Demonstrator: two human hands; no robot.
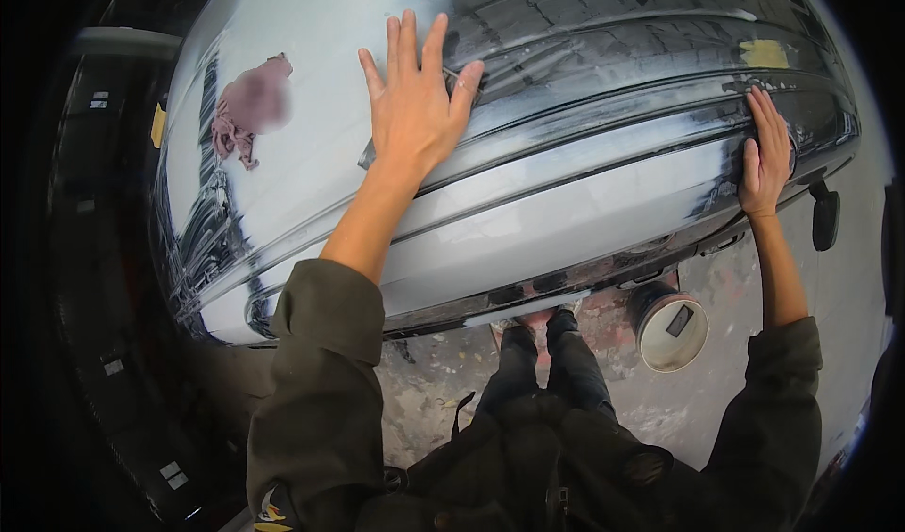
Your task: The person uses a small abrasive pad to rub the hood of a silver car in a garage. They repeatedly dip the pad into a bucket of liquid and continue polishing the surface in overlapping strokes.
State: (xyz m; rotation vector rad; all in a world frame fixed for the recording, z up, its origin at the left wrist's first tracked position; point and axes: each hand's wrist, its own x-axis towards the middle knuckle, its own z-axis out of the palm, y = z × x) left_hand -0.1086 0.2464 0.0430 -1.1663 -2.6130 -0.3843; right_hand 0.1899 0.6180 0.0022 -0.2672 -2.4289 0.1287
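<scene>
Below me spreads a car roof (556, 188), partly pale grey-white and partly glossy black, with long grooves along its side. My left hand (415, 108) lies flat on the pale area beside the black patch, fingers spread. Dark edges of a flat pad (366, 158) show beside its wrist and thumb; the hand hides the rest. At the right, near the roof's side edge, my right hand (768, 160) rests with its fingers stretched out across the grooves. A crumpled mauve cloth (255, 103) lies on the roof to the left. A yellow piece of sheet (765, 54) lies beyond my right hand.
On the stained floor beside the car stands a bucket (650, 339) with a dark rectangular pad (680, 320) in it. A side mirror (825, 216) sticks out at the right. My feet are close to the car's side. Another yellow piece (158, 125) shows at the far left edge.
</scene>
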